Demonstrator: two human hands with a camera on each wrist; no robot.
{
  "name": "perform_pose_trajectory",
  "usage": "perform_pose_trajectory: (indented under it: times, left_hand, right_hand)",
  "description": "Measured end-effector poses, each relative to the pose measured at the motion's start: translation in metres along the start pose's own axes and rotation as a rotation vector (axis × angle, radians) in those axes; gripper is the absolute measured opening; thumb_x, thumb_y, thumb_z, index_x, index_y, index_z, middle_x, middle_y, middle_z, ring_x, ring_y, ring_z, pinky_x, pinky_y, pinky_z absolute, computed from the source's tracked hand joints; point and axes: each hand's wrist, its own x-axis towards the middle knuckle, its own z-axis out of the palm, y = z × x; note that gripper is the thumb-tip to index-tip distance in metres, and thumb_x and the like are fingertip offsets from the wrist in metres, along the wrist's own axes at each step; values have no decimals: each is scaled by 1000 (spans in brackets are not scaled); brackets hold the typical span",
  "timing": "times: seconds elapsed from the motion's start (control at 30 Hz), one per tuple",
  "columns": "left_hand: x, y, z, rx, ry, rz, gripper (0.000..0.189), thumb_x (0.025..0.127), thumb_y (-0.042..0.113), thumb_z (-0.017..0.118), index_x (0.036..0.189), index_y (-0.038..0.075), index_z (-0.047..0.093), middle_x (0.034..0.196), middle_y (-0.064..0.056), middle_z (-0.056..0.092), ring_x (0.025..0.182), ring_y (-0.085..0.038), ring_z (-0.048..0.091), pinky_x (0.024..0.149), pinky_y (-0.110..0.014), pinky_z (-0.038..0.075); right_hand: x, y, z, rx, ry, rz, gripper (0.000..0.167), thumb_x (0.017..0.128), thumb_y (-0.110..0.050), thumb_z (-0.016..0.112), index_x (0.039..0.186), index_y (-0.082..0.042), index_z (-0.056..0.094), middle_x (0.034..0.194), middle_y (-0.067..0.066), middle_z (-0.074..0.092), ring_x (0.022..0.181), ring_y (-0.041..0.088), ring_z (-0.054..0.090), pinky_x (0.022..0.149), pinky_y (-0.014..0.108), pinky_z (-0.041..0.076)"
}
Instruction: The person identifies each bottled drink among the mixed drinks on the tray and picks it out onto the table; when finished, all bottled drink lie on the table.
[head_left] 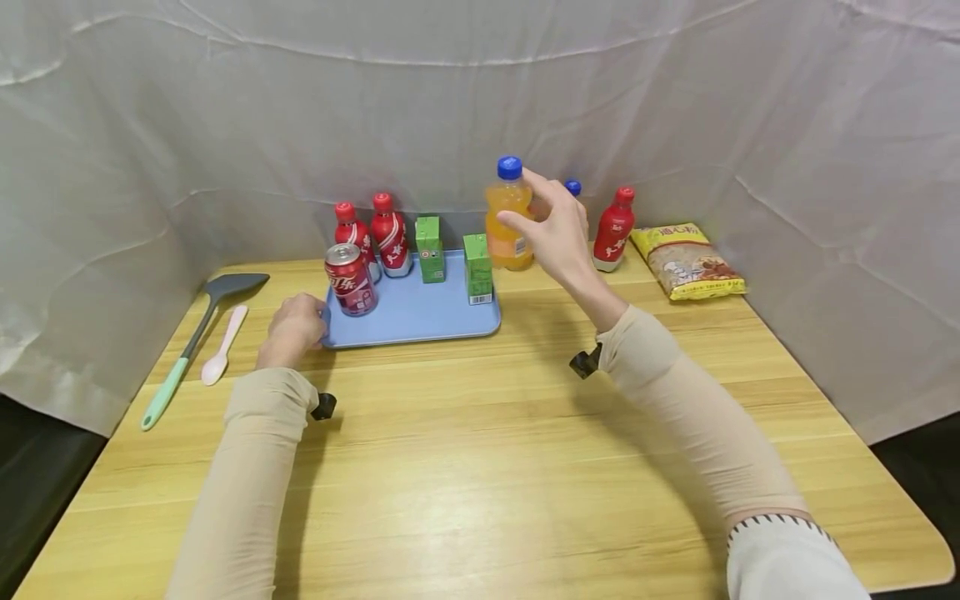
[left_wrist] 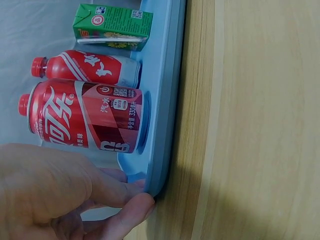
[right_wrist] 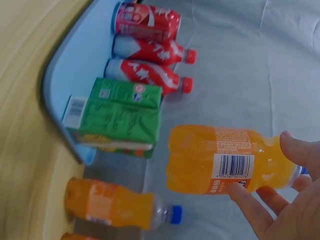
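At two o'clock from the centre of the blue tray, an orange-drink bottle hangs raised off the counter, pinched around its upper part by the fingers of the right hand. At nine o'clock, the left hand pinches the tray's rim between thumb and fingers. Closest to the bottle stands a green carton, at two o'clock on the tray; a low swing toward nine could knock it over. Held so high up, the bottle's weighty lower end might tilt or slip. Another orange bottle stands farther out at two, where a drooping wrist could topple it. Any sharp tug on the rim may tip the cola can, at ten, into the red bottles near eleven.
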Motion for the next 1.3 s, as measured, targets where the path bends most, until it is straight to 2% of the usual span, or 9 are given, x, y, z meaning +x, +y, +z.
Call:
perform_pose_trajectory:
  times: [0.2,0.4,0.53,0.67,0.9,1.1,1.3]
  left_hand:
    - [-1,1,0,2,-5,5,59,91,-2,52,150,-2,53,144,-34,58,78,-22,72,75,-35,59]
    - [1,-1,0,2,-4,4,58,91,-2,52,149,-1,55,143,-34,58,74,-20,73,75,-36,58]
    - [0,-1,-1,2,-6,11,58,90,-3,52,148,-2,55,141,-35,59,73,-20,72,71,-34,58]
    - [0,-1,-1,-13,-14,3,59,92,-2,52,151,-3,52,142,-35,57,77,-22,70,66,-29,58]
    - [0,1,0,-22,-6,-13,59,93,-2,52,151,-2,52,142,-34,56,83,-26,67,64,-27,58]
    - [-1,0,-1,-25,1,-9,59,91,-2,52,150,-2,54,138,-34,58,81,-25,67,64,-27,57]
    - [-1,0,-1,-37,0,-6,58,92,-3,53,150,-3,53,144,-35,55,79,-23,68,62,-25,58]
  right_hand:
    - [5,23,-5,-28,27,43,66,93,-37,81,153,-27,57,144,3,67,115,29,64,93,34,52]
    - [9,46,-6,-44,14,135,66,94,-33,81,154,-26,56,152,5,62,125,33,67,107,43,57]
    - [9,58,-5,-46,-3,199,68,94,-31,81,155,-25,54,156,6,59,128,31,67,106,44,59]
    - [9,69,-3,-57,-15,227,68,94,-28,81,156,-23,53,159,5,57,128,30,67,105,44,59]
    - [8,86,3,-64,-35,255,67,95,-24,80,156,-21,53,152,10,62,125,33,67,105,45,59]
    - [6,96,10,-50,-63,280,66,96,-22,79,157,-19,52,151,14,62,127,34,66,106,46,58]
    - [5,101,15,-11,-56,276,66,95,-19,79,156,-15,53,148,18,64,125,36,67,107,46,58]
